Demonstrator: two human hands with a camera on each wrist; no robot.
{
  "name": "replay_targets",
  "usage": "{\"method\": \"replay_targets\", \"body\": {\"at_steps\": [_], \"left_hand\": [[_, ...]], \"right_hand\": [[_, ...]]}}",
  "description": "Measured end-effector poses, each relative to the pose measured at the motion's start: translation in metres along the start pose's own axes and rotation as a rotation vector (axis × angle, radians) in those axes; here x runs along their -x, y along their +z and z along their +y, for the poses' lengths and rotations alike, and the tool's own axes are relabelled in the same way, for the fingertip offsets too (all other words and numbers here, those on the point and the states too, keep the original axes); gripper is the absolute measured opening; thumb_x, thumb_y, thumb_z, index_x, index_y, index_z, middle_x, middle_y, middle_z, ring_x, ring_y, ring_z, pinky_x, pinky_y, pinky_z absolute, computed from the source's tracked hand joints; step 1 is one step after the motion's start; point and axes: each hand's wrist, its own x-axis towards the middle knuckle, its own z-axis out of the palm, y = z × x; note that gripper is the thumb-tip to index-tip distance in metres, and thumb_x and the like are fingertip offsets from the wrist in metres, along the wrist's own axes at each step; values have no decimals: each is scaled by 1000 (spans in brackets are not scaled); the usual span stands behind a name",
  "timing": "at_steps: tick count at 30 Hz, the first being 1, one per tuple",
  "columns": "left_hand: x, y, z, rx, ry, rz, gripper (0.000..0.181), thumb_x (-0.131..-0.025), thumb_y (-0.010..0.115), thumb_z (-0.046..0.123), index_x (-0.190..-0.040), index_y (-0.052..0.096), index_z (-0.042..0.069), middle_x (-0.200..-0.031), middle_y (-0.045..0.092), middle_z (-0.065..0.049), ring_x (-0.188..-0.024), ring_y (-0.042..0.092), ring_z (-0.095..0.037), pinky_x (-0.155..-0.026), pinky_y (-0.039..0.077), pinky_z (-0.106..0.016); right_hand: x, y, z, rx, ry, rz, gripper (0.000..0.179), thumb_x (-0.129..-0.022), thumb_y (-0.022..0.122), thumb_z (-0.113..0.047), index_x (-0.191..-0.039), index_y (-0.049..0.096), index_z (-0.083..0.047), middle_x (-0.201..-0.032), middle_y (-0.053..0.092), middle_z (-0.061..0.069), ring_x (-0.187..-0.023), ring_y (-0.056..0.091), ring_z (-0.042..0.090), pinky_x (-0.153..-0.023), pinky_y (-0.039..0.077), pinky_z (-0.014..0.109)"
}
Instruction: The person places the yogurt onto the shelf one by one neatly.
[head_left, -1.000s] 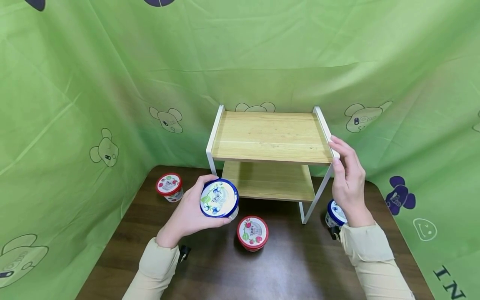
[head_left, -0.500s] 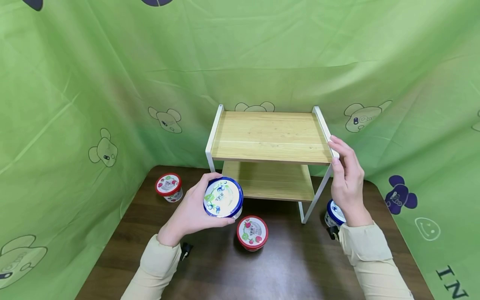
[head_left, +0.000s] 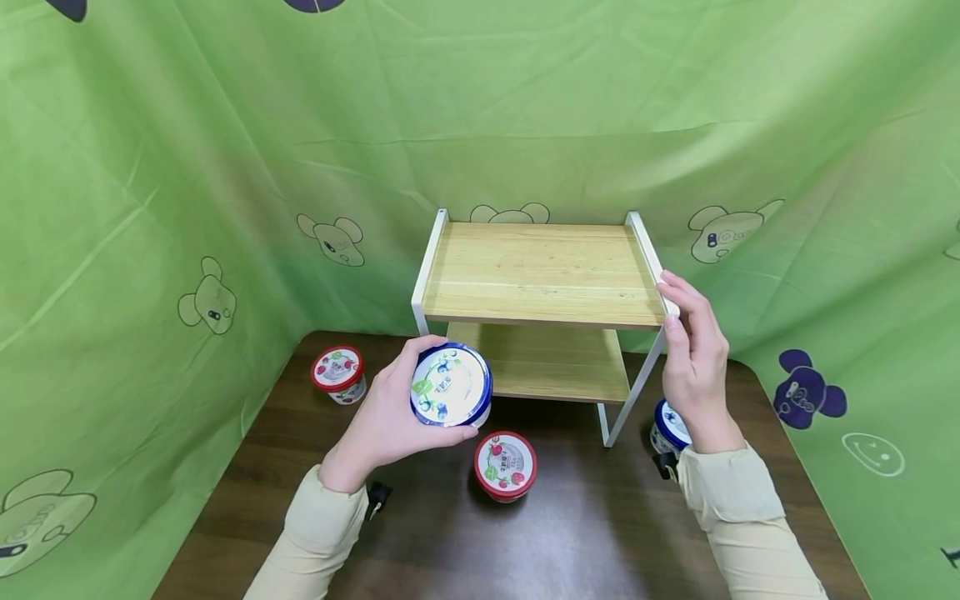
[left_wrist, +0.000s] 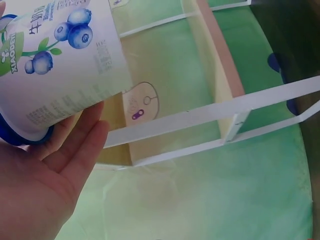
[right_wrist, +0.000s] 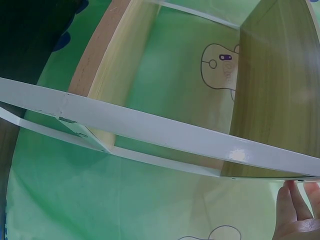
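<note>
I have the left hand (head_left: 384,419) angled forward out there, pinching the blue-lidded tub (head_left: 452,386) between thumb and fingers, right of its palm — the right hand (head_left: 697,360), fingers nearly straight, touches the shelf (head_left: 540,275) with its fingertips.

- Location type: fabric-walled tabletop booth (head_left: 135,158); building type not determinable.
- Enclosure: creased green fabric (head_left: 540,92) with cartoon prints (head_left: 210,304), hung behind and at both sides.
- Work surface: dark wood-grain table (head_left: 558,533), bordered by fabric.
</note>
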Motion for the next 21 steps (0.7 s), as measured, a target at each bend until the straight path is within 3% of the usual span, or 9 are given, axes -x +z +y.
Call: {"method": "replay_targets", "body": {"at_steps": [8, 16, 21], "left_hand": [[-4, 1, 4, -4, -3, 33, 99, -66, 95, 47, -145, 41, 26, -130, 58, 8, -115, 56, -13, -90, 55, -42], [-10, 0, 8, -20, 59, 75, 98, -66, 95, 44, -148, 45, 23, -134, 56, 8, -117, 54, -15, -92, 52, -47], [-12, 1, 10, 5, 58, 89, 103, -65, 97, 43, -149, 40, 24, -134, 57, 7, -119, 54, -14, -95, 52, -44]], "right_hand": [[1, 0, 1, -3, 5, -3, 32, -101, 44, 0, -127, 58, 14, -140, 55, 28, -134, 50, 32, -113, 38, 34], [1, 0, 2, -5, -1, 4, 33, -101, 44, 0, -127, 58, 14, -139, 55, 28, -133, 50, 33, -113, 38, 34], [1, 0, 2, -6, -3, 6, 33, -101, 44, 1, -127, 58, 14, -139, 56, 28, -133, 51, 32, -113, 39, 34]]}}
